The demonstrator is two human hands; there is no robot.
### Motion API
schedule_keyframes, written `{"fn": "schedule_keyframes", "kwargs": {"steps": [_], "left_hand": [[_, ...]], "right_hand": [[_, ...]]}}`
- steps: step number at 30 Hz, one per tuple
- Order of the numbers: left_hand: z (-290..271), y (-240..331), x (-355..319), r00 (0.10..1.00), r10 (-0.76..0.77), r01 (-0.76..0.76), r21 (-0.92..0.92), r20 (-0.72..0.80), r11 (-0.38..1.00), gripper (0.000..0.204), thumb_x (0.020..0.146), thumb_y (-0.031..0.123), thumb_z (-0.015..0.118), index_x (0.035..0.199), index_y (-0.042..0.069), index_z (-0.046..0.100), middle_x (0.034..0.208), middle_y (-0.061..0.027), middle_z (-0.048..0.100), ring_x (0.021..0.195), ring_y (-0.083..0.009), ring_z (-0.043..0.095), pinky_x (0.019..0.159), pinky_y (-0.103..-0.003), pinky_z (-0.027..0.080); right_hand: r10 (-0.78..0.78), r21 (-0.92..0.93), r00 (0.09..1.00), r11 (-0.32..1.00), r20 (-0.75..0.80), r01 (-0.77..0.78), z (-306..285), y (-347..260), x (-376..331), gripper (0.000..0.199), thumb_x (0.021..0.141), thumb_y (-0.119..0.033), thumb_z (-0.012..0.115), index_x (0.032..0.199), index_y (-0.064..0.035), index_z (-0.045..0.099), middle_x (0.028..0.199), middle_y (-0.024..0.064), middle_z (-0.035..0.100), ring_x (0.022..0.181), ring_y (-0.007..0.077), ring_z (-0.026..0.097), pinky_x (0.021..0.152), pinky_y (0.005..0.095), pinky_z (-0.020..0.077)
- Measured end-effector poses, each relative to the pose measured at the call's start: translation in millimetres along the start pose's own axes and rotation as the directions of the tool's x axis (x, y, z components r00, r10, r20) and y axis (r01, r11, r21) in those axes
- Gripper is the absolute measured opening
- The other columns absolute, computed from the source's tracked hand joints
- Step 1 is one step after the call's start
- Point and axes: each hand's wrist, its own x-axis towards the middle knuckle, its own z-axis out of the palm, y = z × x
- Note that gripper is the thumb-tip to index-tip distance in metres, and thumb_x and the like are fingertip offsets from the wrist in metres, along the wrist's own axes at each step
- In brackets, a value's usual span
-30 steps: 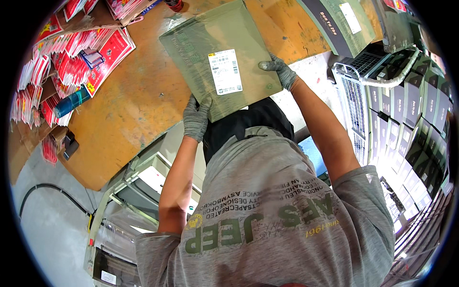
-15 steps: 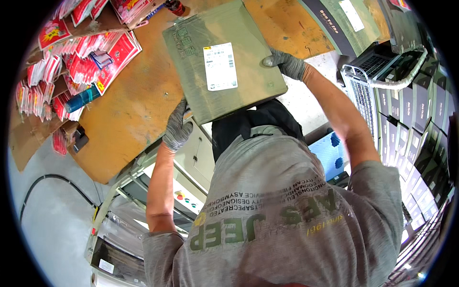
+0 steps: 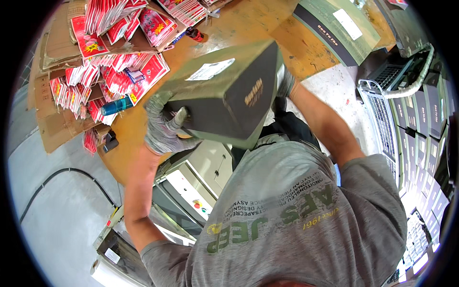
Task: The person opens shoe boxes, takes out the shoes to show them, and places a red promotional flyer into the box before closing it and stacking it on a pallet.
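Note:
A green cardboard box [image 3: 217, 109] with a dark end panel is tilted up over the table's near edge. A white label [image 3: 210, 70] shows on its top face. My left hand [image 3: 165, 125], in a grey knit glove, grips the box's left corner, thumb against the dark panel. At the right end my right hand [image 3: 285, 83], gloved too, holds the box; most of its fingers are hidden behind the box.
On the worn wooden table [image 3: 253, 29] are red printed packets [image 3: 158, 29] on cardboard, a blue cylinder [image 3: 116, 106] and a small dark-red bottle [image 3: 194, 34]. Another green box [image 3: 342, 28] lies far right. A wire cart [image 3: 382, 112] stands beside stacked boxes [image 3: 420, 119].
The box has been tipped so its dark end panel faces me. My left hand has moved up onto its left corner, and my right hand has slid down the right end.

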Motion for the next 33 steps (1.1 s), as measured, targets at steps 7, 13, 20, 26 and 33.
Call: {"fn": "schedule_keyframes", "kwargs": {"steps": [7, 13, 20, 26, 33], "left_hand": [[52.1, 10.5, -20.8, 0.973, -0.232, 0.226, 0.147, 0.022, 0.963, 0.088, 0.082, 0.038, 0.073, 0.156, 0.010, 0.037, 0.148, -0.0268, 0.036, 0.126, -0.0411, 0.048, 0.099, -0.044, 0.046], [58.4, 19.4, 23.6, 0.941, -0.278, 0.206, 0.325, 0.192, 0.923, 0.101, 0.066, 0.056, 0.085, 0.153, 0.022, 0.046, 0.151, -0.0301, 0.035, 0.127, -0.0484, 0.046, 0.102, -0.057, 0.041], [69.1, 8.6, 59.1, 0.828, -0.471, 0.409, 0.247, 0.305, 0.879, 0.108, 0.057, 0.049, 0.091, 0.152, 0.020, 0.049, 0.144, -0.0273, 0.039, 0.127, -0.0434, 0.046, 0.109, -0.052, 0.039], [77.0, 30.8, 83.5, 0.722, -0.606, 0.492, 0.369, 0.334, 0.789, 0.114, 0.055, 0.047, 0.091, 0.154, 0.016, 0.045, 0.146, -0.0273, 0.036, 0.132, -0.0430, 0.041, 0.115, -0.049, 0.034], [23.9, 13.3, 66.6, 0.572, -0.821, 0.820, 0.018, -0.001, 0.571, 0.106, 0.063, 0.038, 0.087, 0.155, 0.011, 0.041, 0.142, -0.0177, 0.043, 0.127, -0.0313, 0.048, 0.110, -0.043, 0.041]], "right_hand": [[0.310, 0.602, 0.927, 0.788, -0.212, -0.126, 22.2, 41.5, -13.5, 0.094, 0.089, -0.088, 0.027, 0.150, -0.0187, 0.044, 0.148, 0.0156, 0.050, 0.132, 0.0408, 0.051, 0.103, 0.0639, 0.0458], [0.202, 0.745, 0.979, 0.653, 0.002, -0.136, -10.2, 53.9, 1.0, 0.102, 0.082, -0.093, 0.031, 0.151, -0.0194, 0.041, 0.151, 0.0185, 0.047, 0.132, 0.0442, 0.052, 0.101, 0.0686, 0.0444], [0.438, 0.686, 0.897, 0.671, -0.061, -0.281, -14.4, 65.0, -1.8, 0.106, 0.078, -0.093, 0.040, 0.160, -0.0291, 0.020, 0.134, 0.0408, 0.047, 0.106, 0.0619, 0.059, 0.097, 0.0710, 0.0439], [0.468, 0.660, 0.879, 0.689, -0.089, -0.300, -11.7, 82.4, -4.9, 0.110, 0.075, -0.095, 0.042, 0.162, -0.0309, 0.015, 0.135, 0.0419, 0.047, 0.111, 0.0569, 0.059, 0.098, 0.0653, 0.0466], [0.233, 0.340, 0.952, 0.927, -0.199, -0.156, 9.8, 25.9, 24.7, 0.114, 0.078, -0.096, 0.037, 0.155, -0.0114, 0.040, 0.152, 0.0149, 0.048, 0.138, 0.0326, 0.045, 0.113, 0.0440, 0.0395]]}}
